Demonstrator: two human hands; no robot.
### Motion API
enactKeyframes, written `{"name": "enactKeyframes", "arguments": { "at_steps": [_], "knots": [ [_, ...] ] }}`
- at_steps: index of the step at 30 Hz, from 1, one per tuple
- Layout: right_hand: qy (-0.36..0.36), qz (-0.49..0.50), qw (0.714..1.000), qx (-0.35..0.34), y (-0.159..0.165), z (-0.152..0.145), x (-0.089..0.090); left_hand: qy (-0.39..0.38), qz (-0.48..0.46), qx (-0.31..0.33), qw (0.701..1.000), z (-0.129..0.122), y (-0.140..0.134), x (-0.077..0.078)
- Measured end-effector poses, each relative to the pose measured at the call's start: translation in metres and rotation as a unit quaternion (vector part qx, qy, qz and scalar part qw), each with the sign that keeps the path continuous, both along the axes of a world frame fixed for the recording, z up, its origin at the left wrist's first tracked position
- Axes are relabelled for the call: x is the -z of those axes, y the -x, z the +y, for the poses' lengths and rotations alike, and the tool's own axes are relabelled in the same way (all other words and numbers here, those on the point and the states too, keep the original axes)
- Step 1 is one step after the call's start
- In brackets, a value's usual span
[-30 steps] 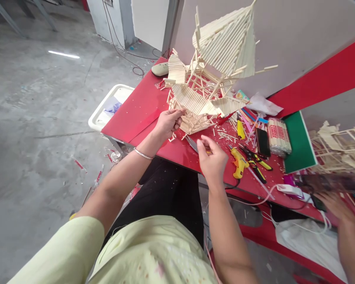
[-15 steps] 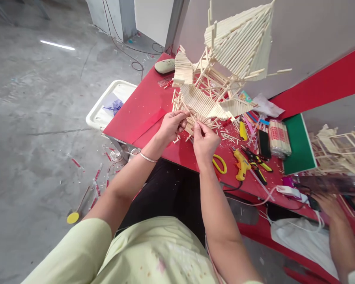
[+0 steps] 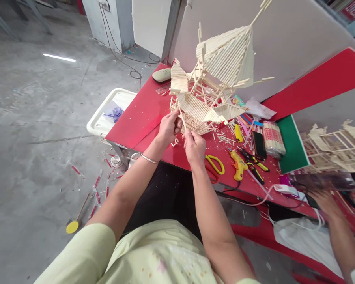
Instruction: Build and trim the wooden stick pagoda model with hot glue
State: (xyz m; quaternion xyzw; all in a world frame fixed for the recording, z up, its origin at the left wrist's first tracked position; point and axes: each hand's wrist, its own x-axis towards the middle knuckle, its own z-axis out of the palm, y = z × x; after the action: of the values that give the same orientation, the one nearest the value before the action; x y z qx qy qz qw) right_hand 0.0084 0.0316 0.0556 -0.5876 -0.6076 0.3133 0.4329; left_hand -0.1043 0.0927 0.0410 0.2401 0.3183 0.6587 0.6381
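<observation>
A pale wooden stick [image 3: 183,119] slants between my two hands, in front of a model building [image 3: 199,107] made of many such sticks. My right hand [image 3: 194,146] pinches its lower end between thumb and fingers. At its upper end my left hand [image 3: 169,129] is closed, thumb and forefinger pressed together on the stick. The model has ribbed stick roofs, a tall pointed one above and curved ones below. My fingers are close to its lower front, just under the curved roof, and partly hide it; whether the stick touches the model I cannot tell.
On the red table [image 3: 130,130] lie yellow-handled scissors [image 3: 217,165], a yellow glue gun [image 3: 238,165], pliers [image 3: 256,163], a black phone [image 3: 258,144] and a pack of sticks [image 3: 273,139]. A co-worker's hand [image 3: 324,202] is at the right. A white stool [image 3: 96,118] stands left.
My right hand has moved left and slightly down, and the stick now shows plainly between my hands. The camera view has shifted a little, so the model sits lower and further left.
</observation>
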Motion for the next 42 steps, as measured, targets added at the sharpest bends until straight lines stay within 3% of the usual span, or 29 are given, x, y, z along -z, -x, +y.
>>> {"name": "enactKeyframes", "arguments": {
  "at_steps": [3, 6, 8, 10, 12, 15, 19, 22, 25, 29, 32, 36, 39, 42],
  "knots": [
    [0.093, 0.166, 0.982, -0.017, 0.006, 0.002, -0.007, 0.011, 0.015, -0.006, 1.000, -0.001, 0.000, -0.002],
    [0.178, 0.303, 0.935, -0.048, 0.010, 0.000, -0.016, -0.001, 0.018, -0.008, 1.000, -0.004, -0.001, -0.005],
    [0.208, 0.340, 0.915, -0.060, 0.010, -0.003, -0.019, -0.015, 0.015, -0.008, 1.000, -0.005, 0.000, -0.005],
    [0.203, 0.337, 0.918, -0.051, 0.009, -0.007, -0.015, -0.025, 0.006, -0.005, 1.000, -0.004, 0.000, -0.002],
    [0.160, 0.288, 0.944, -0.030, 0.005, -0.014, -0.008, -0.033, -0.005, -0.002, 0.999, -0.001, 0.000, 0.001],
    [0.048, 0.114, 0.992, 0.003, -0.006, -0.026, 0.001, -0.041, -0.018, 0.003, 0.999, 0.002, 0.002, 0.004],
    [-0.037, -0.068, 0.997, 0.014, -0.027, -0.046, 0.001, -0.026, 0.005, 0.028, 0.999, -0.013, 0.005, -0.002],
    [-0.043, -0.093, 0.995, 0.011, -0.048, -0.057, -0.006, -0.040, 0.052, 0.050, 0.997, -0.039, 0.010, -0.007],
    [-0.032, -0.058, 0.997, 0.038, -0.069, -0.062, -0.013, -0.051, 0.131, 0.083, 0.987, -0.065, 0.017, -0.008],
    [-0.028, 0.013, 0.997, 0.065, -0.086, -0.061, -0.022, -0.097, 0.268, 0.168, 0.944, -0.087, 0.021, -0.009],
    [-0.040, 0.000, 0.996, 0.077, -0.096, -0.062, -0.023, -0.108, 0.313, 0.233, 0.914, -0.103, 0.014, -0.009],
    [-0.082, -0.166, 0.979, 0.082, -0.121, -0.072, -0.010, -0.041, 0.247, 0.142, 0.958, -0.125, -0.009, -0.002],
    [-0.036, -0.358, 0.932, 0.026, -0.140, -0.081, 0.001, 0.024, 0.166, 0.094, 0.981, -0.134, -0.027, 0.007],
    [0.005, -0.455, 0.890, -0.025, -0.147, -0.083, 0.003, 0.067, 0.118, 0.089, 0.987, -0.139, -0.039, 0.012]
  ]
}}
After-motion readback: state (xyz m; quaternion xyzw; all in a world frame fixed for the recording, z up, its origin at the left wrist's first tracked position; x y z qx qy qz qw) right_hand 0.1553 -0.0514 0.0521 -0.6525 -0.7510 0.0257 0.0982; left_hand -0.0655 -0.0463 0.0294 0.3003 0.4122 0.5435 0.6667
